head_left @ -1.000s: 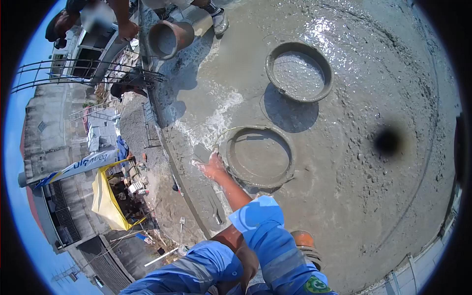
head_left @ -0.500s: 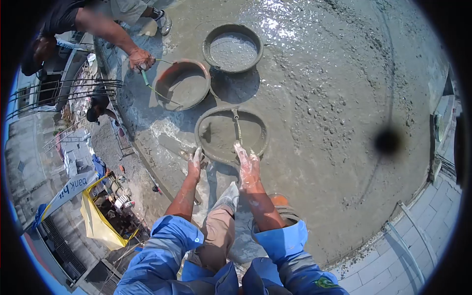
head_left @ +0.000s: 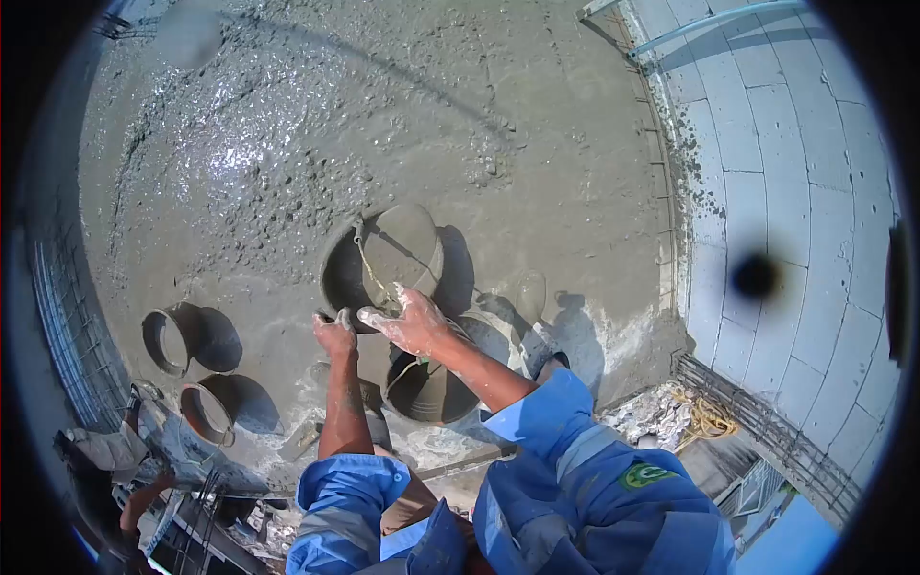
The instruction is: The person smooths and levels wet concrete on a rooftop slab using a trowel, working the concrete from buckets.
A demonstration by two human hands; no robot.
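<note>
Head cam, looking straight down: both cement-caked hands are on the round grey rubber bucket point(head_left: 388, 254) sitting tipped on the wet grey concrete slab point(head_left: 498, 105), centre of frame. Left hand point(head_left: 335, 333) is curled shut on the bucket's near rim, right hand point(head_left: 412, 321) has its fingers closed round the thin wire handle point(head_left: 369, 268) just beside it. A second dark round bucket point(head_left: 431, 388) stands right below the hands. Two more empty round buckets point(head_left: 182, 340) lower left, well apart. Another person's arm point(head_left: 144, 498) bottom left. Pale paved tiles point(head_left: 795, 192) on the right
</note>
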